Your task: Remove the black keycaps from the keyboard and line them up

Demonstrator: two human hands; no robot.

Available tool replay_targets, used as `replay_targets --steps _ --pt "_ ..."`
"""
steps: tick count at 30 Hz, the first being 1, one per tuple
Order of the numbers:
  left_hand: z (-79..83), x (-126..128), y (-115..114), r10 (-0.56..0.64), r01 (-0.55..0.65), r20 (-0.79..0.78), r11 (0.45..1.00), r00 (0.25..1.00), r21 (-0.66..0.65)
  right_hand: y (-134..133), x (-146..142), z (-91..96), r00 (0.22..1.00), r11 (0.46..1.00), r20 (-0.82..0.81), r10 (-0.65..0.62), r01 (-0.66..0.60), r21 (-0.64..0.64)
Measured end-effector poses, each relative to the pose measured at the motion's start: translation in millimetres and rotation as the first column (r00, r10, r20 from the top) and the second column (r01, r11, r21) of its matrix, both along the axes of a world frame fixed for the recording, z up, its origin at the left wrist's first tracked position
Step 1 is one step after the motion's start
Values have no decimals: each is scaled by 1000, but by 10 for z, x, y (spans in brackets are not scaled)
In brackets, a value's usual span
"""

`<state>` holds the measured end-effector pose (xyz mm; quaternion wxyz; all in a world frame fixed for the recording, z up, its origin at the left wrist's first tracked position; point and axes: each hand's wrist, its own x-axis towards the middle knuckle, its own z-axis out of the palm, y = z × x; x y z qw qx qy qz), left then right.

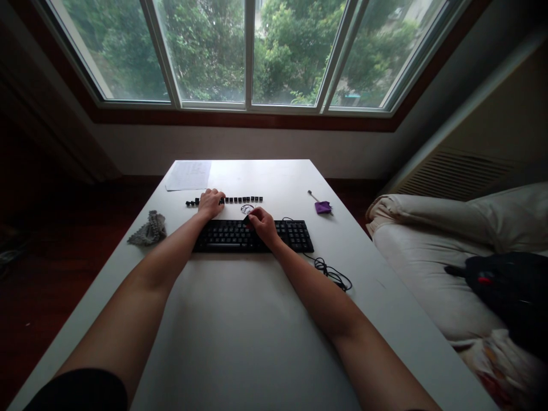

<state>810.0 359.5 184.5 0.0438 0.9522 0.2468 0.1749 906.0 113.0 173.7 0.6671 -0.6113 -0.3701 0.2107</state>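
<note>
A black keyboard lies across the white table in front of me. Behind it runs a row of small black keycaps. My left hand reaches over the left part of this row, thumb and finger closed around one keycap. Over the keyboard's back edge, my right hand pinches a small flat black piece; its exact kind is too small to tell. Just beyond those fingers is a thin wire loop, and I cannot tell if it touches the hand.
A grey knitted cloth lies at the left, with paper sheets at the back left. A small brush and a purple cloth sit at the right. The coiled cable rests right of the keyboard. A beige sofa stands beside the table.
</note>
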Motion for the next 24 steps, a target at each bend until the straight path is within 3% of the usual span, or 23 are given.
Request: replay_targets --steps 7,13,16,21,24 --pt "45 -155 -222 -19 19 59 1000 998 -8 -4 3 18 998 998 -67 -11 15 57" --pt "-29 -498 -637 -198 201 47 977 979 -76 5 -3 52 998 996 -59 3 2 89" --pt "-73 -629 -805 -225 224 8 967 974 -122 10 -22 80 1000 996 7 -11 10 88" --pt "-65 -732 -983 -202 200 -8 975 979 -97 8 -70 176 951 988 270 -148 152 9" --pt "-38 -769 -1038 -211 210 0 974 978 -87 12 -98 236 918 987 375 -127 155 -47"
